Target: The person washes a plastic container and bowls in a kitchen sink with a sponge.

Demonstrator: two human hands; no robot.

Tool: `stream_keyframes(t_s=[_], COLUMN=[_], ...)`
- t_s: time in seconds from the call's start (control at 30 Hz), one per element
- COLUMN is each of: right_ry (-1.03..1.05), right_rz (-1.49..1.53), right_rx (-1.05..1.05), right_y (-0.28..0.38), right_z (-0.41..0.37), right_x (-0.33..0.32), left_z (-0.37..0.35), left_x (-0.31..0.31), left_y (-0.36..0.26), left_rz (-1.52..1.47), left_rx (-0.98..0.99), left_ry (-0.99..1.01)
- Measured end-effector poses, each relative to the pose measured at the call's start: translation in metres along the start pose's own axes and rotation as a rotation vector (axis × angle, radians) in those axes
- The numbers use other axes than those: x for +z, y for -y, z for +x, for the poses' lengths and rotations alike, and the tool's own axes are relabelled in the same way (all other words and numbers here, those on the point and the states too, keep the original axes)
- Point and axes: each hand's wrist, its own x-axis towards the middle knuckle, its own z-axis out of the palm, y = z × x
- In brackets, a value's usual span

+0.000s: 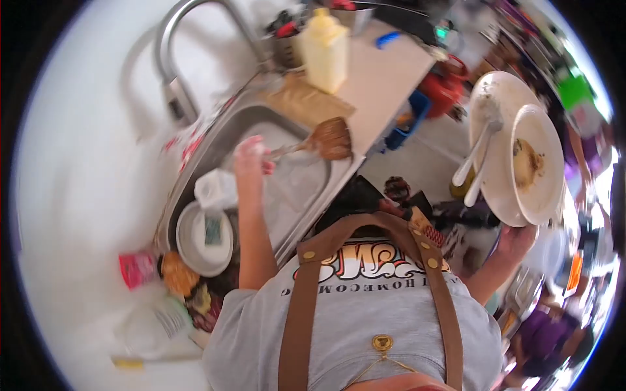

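My left hand (251,155), somewhat blurred, is over the sink (293,186), closed on the handle of a spatula with a wide brown head (334,139). The head points right, over the sink's edge. On the right, my right hand (518,242) grips the lower rim of stacked white plates, tilted in my view. The front plate (553,169) carries brown food residue. Two pieces of cutlery (482,153) lie on the rear plate (499,85). Near my left forearm sit a white angular container (216,189) and a white round bowl (189,244) with a green sponge (212,231).
A curved faucet (163,49) rises behind the sink. A pale yellow bottle (326,55) and brown paper (303,98) are on the counter (378,72). A blue bin (409,120) and red container (443,85) stand beyond it. Other people (548,332) are at the right.
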Motion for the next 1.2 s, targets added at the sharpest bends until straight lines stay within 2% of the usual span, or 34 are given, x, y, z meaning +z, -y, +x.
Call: stream_keyframes(t_s=[0.1,0.2,0.3,0.4,0.5,0.57,0.6,0.67,0.8,0.9,1.1,1.2], right_ry=[0.212,0.52,0.736,0.89,0.994,1.079,1.119,1.192,1.275,1.285,1.282,1.244], right_rz=[-0.132,-0.201,-0.16,-0.146,-0.147,-0.16,-0.186,-0.242,-0.272,-0.281,-0.407,-0.433], right_rx=[0.167,0.335,0.533,0.705,0.795,0.83,0.847,0.882,0.949,0.972,0.997,1.006], right_y=[-0.04,-0.087,-0.134,-0.178,-0.204,-0.217,-0.223,-0.232,-0.238,-0.243,-0.254,-0.257], right_z=[0.008,0.01,-0.008,-0.025,-0.039,-0.043,-0.043,-0.041,-0.04,-0.037,-0.032,-0.037], right_x=[0.044,0.086,0.138,0.174,0.199,0.212,0.218,0.225,0.241,0.246,0.251,0.248], left_z=[-0.026,-0.046,-0.055,-0.054,-0.041,-0.014,-0.004,0.012,0.03,0.027,-0.004,-0.025], left_x=[-0.012,-0.027,-0.038,-0.053,-0.048,-0.047,-0.037,-0.002,0.032,0.028,-0.02,-0.04], left_y=[0.019,0.032,0.022,0.022,0.026,0.094,0.106,0.111,0.117,0.12,0.12,0.115], left_rz=[0.407,0.863,1.258,1.264,0.962,1.072,1.036,0.846,0.627,0.536,0.421,0.393], left_rx=[-0.057,0.181,0.615,0.632,-0.062,0.103,0.157,0.179,0.187,0.214,0.239,0.185], left_ry=[-0.031,-0.224,-0.607,-0.604,-0.195,-0.041,0.021,0.101,0.118,0.104,0.089,0.089])
